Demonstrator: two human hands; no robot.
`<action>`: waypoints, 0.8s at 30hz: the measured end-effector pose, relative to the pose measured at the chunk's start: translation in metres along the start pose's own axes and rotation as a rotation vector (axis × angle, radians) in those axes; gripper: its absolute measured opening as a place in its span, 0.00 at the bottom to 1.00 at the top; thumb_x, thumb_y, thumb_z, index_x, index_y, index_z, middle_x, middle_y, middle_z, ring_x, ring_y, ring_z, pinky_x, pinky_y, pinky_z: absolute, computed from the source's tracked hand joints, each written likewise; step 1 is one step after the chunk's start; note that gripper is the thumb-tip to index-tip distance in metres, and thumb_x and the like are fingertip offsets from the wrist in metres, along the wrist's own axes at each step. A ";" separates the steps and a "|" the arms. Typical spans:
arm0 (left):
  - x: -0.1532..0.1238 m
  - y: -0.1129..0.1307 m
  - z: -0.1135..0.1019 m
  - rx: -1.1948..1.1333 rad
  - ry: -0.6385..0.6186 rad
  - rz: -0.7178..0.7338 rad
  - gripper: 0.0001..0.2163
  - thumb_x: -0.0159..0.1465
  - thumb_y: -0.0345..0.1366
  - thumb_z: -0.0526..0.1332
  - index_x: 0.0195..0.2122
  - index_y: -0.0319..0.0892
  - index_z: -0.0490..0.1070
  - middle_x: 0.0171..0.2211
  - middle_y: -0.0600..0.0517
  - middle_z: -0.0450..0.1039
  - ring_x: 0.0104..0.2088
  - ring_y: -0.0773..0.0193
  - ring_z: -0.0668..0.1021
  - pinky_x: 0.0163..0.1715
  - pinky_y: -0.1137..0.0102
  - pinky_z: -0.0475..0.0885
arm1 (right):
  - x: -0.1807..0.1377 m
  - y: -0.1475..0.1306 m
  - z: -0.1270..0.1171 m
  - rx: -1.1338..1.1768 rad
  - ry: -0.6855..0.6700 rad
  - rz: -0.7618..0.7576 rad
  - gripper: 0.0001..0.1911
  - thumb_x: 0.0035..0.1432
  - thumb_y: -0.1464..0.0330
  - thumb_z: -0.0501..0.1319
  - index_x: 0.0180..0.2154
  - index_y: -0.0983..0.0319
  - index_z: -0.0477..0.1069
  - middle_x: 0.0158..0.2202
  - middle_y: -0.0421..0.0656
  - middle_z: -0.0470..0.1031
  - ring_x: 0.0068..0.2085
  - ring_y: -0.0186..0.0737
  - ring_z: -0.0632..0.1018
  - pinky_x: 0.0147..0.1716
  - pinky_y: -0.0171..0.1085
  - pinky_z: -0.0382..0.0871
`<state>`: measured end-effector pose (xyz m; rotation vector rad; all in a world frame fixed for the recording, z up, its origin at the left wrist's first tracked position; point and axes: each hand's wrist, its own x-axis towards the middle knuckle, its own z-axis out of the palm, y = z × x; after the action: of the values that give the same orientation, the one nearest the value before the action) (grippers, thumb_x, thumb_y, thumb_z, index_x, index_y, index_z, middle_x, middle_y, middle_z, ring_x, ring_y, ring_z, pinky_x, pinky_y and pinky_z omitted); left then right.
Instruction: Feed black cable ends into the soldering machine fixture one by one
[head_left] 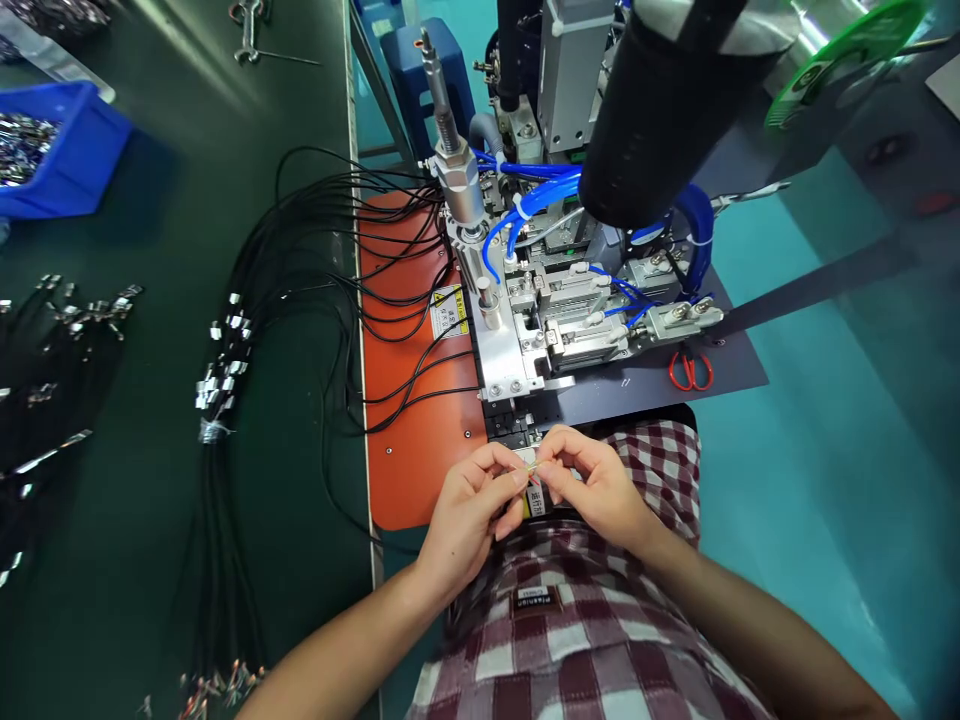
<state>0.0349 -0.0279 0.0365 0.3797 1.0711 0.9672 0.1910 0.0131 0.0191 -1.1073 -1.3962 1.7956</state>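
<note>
Both hands meet at the machine's front edge, close to my lap. My left hand (480, 500) pinches the thin coloured wires (533, 472) of a cable end between thumb and forefinger. Opposite it, my right hand (592, 485) has its fingertips closed on the same wire ends, nearly touching the left ones. Fingers hide most of the wires. Just beyond my hands stands the metal machine (517, 340), with black cables (405, 290) fed into its left side over an orange plate (420, 450).
On the dark green table at left lie a tied cable bundle (217, 430) with metal connectors, a blue bin (90, 160) of small metal parts, and a wrench (249, 35). Red-handled scissors (690, 372) lie right of the machine. A black cylinder (660, 120) overhangs it.
</note>
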 end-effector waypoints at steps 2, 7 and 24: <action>0.001 0.000 0.000 -0.010 -0.003 0.000 0.08 0.60 0.36 0.64 0.31 0.39 0.66 0.23 0.59 0.63 0.14 0.80 0.61 0.17 0.76 0.47 | 0.000 0.002 0.002 0.024 -0.003 0.003 0.11 0.61 0.62 0.59 0.30 0.61 0.65 0.28 0.36 0.63 0.23 0.28 0.67 0.22 0.31 0.61; 0.001 0.001 -0.001 -0.017 0.041 0.024 0.08 0.59 0.36 0.64 0.31 0.39 0.66 0.23 0.58 0.64 0.15 0.80 0.61 0.17 0.76 0.47 | 0.000 0.004 0.006 -0.060 0.007 -0.065 0.11 0.64 0.63 0.57 0.30 0.61 0.65 0.29 0.37 0.63 0.25 0.30 0.67 0.26 0.32 0.63; 0.009 0.005 -0.004 -0.006 0.076 -0.012 0.12 0.58 0.40 0.66 0.30 0.39 0.65 0.19 0.61 0.60 0.14 0.80 0.59 0.17 0.77 0.47 | 0.022 -0.015 -0.007 -0.174 -0.008 0.055 0.07 0.57 0.67 0.61 0.28 0.63 0.71 0.26 0.39 0.67 0.25 0.32 0.68 0.23 0.33 0.61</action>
<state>0.0300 -0.0183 0.0323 0.3328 1.1381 0.9803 0.1863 0.0392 0.0276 -1.2392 -1.5649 1.7445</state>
